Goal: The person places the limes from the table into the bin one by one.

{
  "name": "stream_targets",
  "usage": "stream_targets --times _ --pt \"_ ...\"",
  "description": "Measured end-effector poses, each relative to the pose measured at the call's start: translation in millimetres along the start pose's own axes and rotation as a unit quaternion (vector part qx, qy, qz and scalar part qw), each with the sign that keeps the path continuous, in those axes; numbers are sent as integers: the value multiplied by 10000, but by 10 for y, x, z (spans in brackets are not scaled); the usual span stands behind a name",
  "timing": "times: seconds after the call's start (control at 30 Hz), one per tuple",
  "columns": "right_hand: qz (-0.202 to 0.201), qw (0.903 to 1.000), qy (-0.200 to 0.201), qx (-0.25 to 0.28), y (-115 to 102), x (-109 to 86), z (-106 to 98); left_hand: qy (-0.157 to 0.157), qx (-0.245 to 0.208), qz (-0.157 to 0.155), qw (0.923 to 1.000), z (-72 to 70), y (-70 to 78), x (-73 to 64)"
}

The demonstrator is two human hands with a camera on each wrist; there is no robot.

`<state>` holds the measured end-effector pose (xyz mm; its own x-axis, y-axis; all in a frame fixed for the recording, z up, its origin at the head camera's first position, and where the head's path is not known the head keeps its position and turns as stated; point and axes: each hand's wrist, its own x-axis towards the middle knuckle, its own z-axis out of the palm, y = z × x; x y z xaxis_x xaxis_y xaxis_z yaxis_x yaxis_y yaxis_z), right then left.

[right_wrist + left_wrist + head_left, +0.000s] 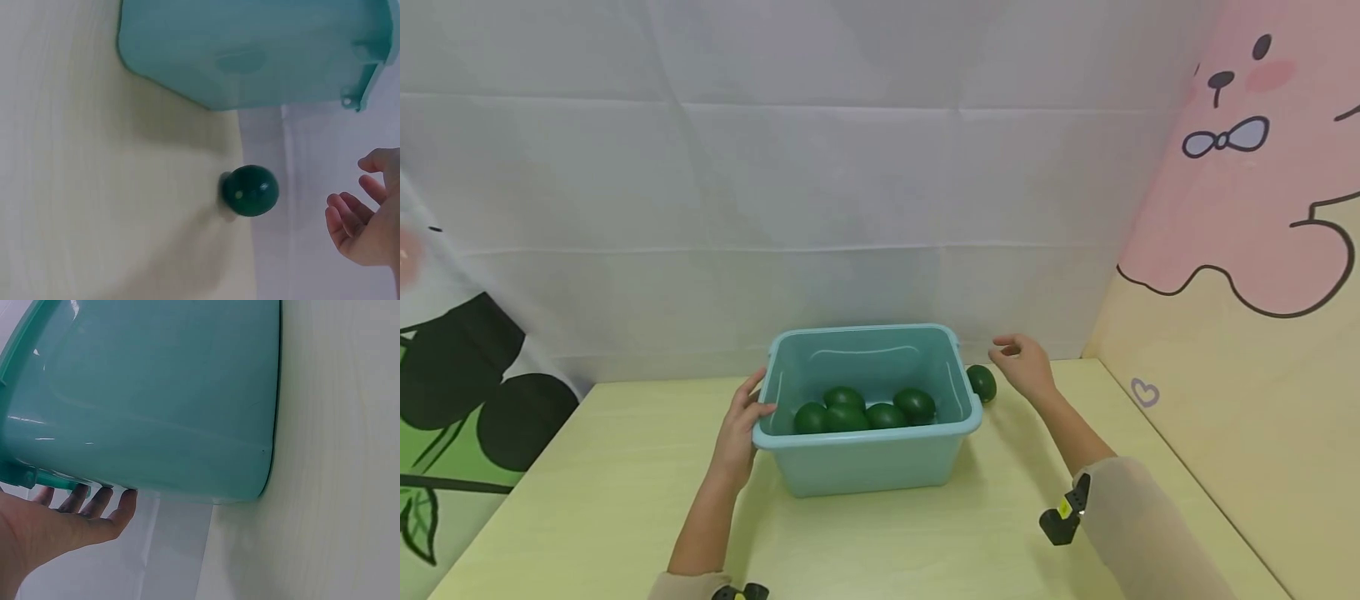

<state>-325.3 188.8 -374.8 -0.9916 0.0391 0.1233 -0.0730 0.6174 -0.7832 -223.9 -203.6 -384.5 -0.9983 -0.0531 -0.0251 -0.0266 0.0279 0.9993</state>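
Observation:
A light teal plastic bin (pixel 865 462) stands on the table with several dark green avocados (pixel 847 417) on its floor. My left hand (pixel 739 433) grips the bin's left side, thumb over the rim; in the left wrist view, the fingers (pixel 128 506) touch the outer wall under the lip. One more avocado (pixel 981 383) lies on the table just right of the bin, a pale stem spot showing on it in the right wrist view. Above and right of this avocado is my right hand (pixel 1024 367), fingers loosely bent and apart from the fruit, with nothing held.
The pale yellow table (pixel 647 467) ends at a white cloth backdrop (pixel 850 200) close behind the bin. A printed panel (pixel 1240 392) with a pink cartoon animal borders the right side. Another printed panel (pixel 475 383) with dark shapes and leaves stands at left.

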Motion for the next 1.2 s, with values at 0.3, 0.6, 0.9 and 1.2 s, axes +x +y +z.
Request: stream_targets --times 0.3,0.6,0.9,1.2 --pt "459 9989 -3 -90 370 -16 201 -18 -58 20 10000 21 3 3" --pt "747 9972 -35 92 567 -20 449 22 -59 36 10000 25 6 -4" --pt "818 9964 83 218 683 30 624 41 -49 2 10000 8 9 -9" --pt "880 9954 285 266 715 25 721 25 -68 28 10000 19 -2 -6"
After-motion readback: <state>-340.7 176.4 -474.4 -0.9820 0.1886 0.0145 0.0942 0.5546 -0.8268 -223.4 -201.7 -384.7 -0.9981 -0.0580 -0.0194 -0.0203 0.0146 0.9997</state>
